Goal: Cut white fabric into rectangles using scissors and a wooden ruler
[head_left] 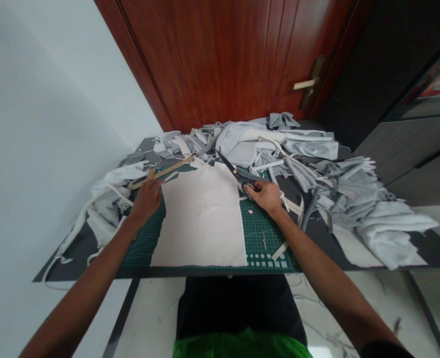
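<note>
A large cream fabric piece (203, 214) lies flat on a green cutting mat (259, 226), its left edge uneven. My right hand (265, 196) grips the black handles of a pair of scissors (235, 171) by the fabric's upper right corner. The blades point up and to the left. My left hand (148, 199) is at the fabric's upper left edge, over a long wooden ruler (175, 166). Its finger and thumb look apart; the rest of the fingers are hidden. A thin pale strip (170, 177) lies just beyond the thumb.
Piles of grey and white fabric scraps (242, 144) cover the back of the dark table (74, 258), with more heaps at left and right (384, 223). A small pink piece (250, 212) lies on the mat. Behind stands a brown wooden door (212, 59); a white wall (66, 99) is at left.
</note>
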{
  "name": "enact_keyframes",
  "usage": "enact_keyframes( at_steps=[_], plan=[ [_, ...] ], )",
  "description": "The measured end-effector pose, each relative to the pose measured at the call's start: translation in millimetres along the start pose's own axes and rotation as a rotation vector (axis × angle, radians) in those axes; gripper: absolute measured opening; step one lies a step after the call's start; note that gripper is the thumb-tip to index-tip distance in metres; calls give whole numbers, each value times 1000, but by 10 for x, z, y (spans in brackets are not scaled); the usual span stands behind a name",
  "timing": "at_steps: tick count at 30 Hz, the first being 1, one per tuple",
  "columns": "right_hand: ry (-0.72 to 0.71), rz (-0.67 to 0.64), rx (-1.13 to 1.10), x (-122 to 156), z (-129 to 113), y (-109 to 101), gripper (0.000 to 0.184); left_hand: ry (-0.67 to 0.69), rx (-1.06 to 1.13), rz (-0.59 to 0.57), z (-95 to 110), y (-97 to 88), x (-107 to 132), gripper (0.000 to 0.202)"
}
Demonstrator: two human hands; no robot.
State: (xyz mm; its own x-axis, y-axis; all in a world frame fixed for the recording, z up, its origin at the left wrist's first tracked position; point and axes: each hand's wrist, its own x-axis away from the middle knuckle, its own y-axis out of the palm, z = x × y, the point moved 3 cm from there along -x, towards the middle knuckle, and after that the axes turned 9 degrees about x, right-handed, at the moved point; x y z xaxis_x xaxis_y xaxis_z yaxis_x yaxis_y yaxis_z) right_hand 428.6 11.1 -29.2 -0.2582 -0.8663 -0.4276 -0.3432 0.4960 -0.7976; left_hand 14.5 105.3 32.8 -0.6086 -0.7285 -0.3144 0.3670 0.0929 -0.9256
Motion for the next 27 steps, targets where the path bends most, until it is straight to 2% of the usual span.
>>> enact_keyframes(
  at_steps=[3,5,7,9,10,12,14,17,21,24,27],
  plan=[
    [7,5,-6,-6,17,-8,50,190,82,-192,577,251,227,36],
    [13,10,-11,-9,31,-14,48,452,222,-375,1083,440,354,40],
    [13,16,-22,-10,41,-25,48,583,334,-415,1537,606,363,34],
    [8,23,-39,-10,46,-41,49,680,403,-474,1900,786,276,41],
    [4,26,-48,-9,47,-50,49,722,417,-492,2036,866,209,42],
    [-3,33,-62,-9,50,-71,51,802,392,-486,2225,983,67,29],
    [-3,41,-74,-14,58,-89,52,906,361,-453,2334,1033,-37,6],
    [13,61,-98,-32,82,-106,53,999,357,-405,2405,1026,-103,21],
    [39,80,-150,-67,131,-112,55,971,410,-351,2392,903,-204,27],
    [43,71,-194,-87,177,-104,57,851,446,-237,2311,620,-487,31],
    [52,62,-220,-99,235,-87,59,683,459,-56,2197,78,-985,41]
  ],
)
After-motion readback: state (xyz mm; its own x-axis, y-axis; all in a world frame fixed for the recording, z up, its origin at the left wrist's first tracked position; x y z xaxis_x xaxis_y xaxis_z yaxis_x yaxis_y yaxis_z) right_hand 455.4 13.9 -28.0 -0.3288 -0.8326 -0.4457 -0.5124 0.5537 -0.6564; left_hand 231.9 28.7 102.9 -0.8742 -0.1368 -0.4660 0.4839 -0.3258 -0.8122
